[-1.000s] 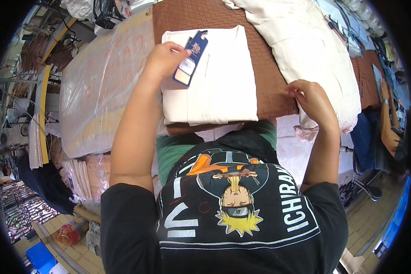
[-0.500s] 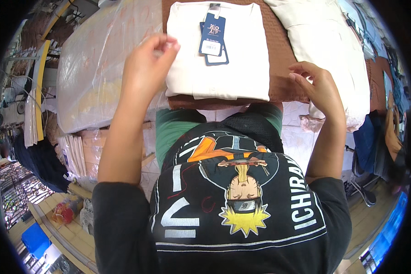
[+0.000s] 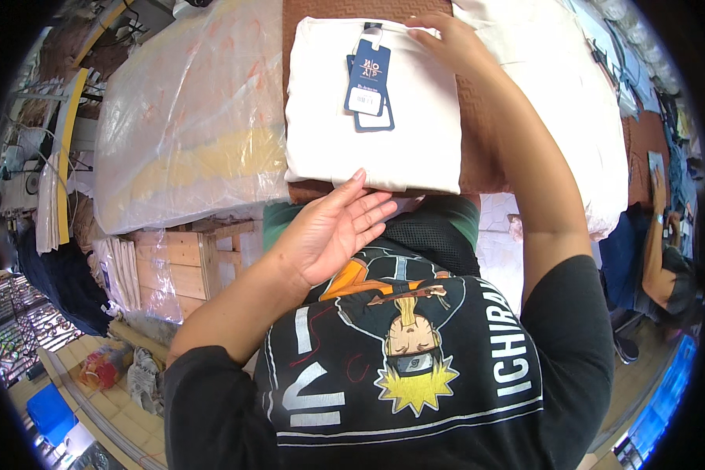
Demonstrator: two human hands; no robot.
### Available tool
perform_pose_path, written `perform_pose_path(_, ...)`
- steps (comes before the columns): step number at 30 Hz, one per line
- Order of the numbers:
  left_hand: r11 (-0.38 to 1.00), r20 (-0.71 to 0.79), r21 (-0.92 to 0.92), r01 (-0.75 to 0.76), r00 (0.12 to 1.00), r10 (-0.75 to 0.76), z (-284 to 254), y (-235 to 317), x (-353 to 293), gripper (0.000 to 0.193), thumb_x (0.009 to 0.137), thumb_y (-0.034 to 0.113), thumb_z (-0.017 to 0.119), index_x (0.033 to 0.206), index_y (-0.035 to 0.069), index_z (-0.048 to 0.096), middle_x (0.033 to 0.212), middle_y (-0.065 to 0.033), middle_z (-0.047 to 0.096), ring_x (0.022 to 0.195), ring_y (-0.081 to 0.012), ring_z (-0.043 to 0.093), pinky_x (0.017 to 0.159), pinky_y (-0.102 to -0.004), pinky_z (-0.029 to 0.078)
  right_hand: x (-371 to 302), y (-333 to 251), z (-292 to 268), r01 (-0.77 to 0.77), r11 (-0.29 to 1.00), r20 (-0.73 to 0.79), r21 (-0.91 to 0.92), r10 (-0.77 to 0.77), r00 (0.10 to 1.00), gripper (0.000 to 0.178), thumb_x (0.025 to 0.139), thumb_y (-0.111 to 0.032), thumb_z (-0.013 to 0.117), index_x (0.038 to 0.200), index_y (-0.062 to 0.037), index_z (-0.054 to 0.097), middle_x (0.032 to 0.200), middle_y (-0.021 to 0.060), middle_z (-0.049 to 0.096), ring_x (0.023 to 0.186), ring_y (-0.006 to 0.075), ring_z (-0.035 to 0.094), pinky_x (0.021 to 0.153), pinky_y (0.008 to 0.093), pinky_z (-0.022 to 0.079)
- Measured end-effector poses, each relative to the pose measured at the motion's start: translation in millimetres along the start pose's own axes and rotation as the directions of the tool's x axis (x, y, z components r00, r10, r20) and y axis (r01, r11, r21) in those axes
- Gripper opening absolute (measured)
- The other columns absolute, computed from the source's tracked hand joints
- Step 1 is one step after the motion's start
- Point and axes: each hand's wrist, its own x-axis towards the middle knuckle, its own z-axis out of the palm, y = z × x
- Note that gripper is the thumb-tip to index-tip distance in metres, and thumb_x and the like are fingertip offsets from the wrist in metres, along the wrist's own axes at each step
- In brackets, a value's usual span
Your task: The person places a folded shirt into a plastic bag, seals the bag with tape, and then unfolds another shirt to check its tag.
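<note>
A: Which labels can be read?
B: Two overlapping dark-blue rectangular card tags (image 3: 370,74), the upper bearing pale lettering and a white barcode sticker (image 3: 365,101). The black short-sleeved T-shirt (image 3: 415,384) carries white lettering and a cartoon figure.

A: And the garment?
B: The off-white folded cloth garment (image 3: 415,137) lies as a flat, near-rectangular stack on the brown textured table (image 3: 483,160), tags uppermost.

A: The hands?
B: Left hand (image 3: 329,235): palm up at the near edge, fingers loosely extended, grasping nothing. Right hand (image 3: 453,45): fingers bent at the far right corner; whether they pinch cloth cannot be told.
</note>
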Motion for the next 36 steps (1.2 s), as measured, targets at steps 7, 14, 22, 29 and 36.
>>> perform_pose_path(7,0.992,-0.033,-0.101,-0.075,0.997,0.072,6,-2,8,0.043,0.093,0.034,0.053,0.121,0.003,0.043,0.123,-0.0172,0.047,0.124,-0.0266,0.042,0.101,-0.0371,0.037,54,-1,40,-0.171,0.981,0.204,0.094,0.149,0.968,0.034,0.088,-0.034,0.058,0.108,-0.0074,0.066,0.099,0.0129,0.067,0.092,0.0244,0.063,0.083,0.0331,0.047)
perform_pose_path(14,0.984,-0.122,-0.064,-0.166,0.980,0.157,14,-6,17,0.037,0.093,0.027,0.055,0.119,0.003,0.046,0.120,-0.0106,0.051,0.117,-0.0224,0.046,0.103,-0.0379,0.035,41,-9,50,-0.212,0.965,0.176,0.153,0.185,0.967,0.032,0.084,-0.030,0.062,0.108,-0.0088,0.066,0.095,0.0111,0.068,0.089,0.0222,0.064,0.082,0.0307,0.047)
perform_pose_path(22,0.976,-0.145,-0.092,-0.199,0.972,0.184,8,-11,27,0.039,0.092,0.029,0.056,0.120,0.005,0.045,0.120,-0.0106,0.050,0.118,-0.0224,0.045,0.103,-0.0394,0.034,43,-4,51,-0.231,0.952,0.196,0.202,0.191,0.962,0.030,0.084,-0.028,0.062,0.108,-0.0110,0.067,0.097,0.0106,0.068,0.090,0.0207,0.064,0.083,0.0296,0.047)
perform_pose_path(29,0.987,-0.238,-0.051,-0.154,0.961,0.138,-21,15,-6,0.046,0.091,0.037,0.055,0.120,0.004,0.045,0.121,-0.0144,0.049,0.116,-0.0243,0.048,0.098,-0.0403,0.040,42,-4,48,-0.241,0.955,0.194,0.170,0.208,0.959,0.031,0.084,-0.028,0.063,0.109,-0.0112,0.066,0.097,0.0098,0.068,0.090,0.0194,0.064,0.083,0.0295,0.047)
perform_pose_path(36,0.977,-0.288,0.005,-0.214,0.935,0.206,-27,26,7,0.045,0.093,0.039,0.049,0.121,0.004,0.043,0.119,-0.0136,0.051,0.113,-0.0236,0.050,0.097,-0.0415,0.041,46,-2,49,-0.222,0.963,0.212,0.156,0.186,0.959,0.031,0.084,-0.028,0.064,0.110,-0.0110,0.065,0.097,0.0093,0.068,0.091,0.0190,0.064,0.083,0.0293,0.047)
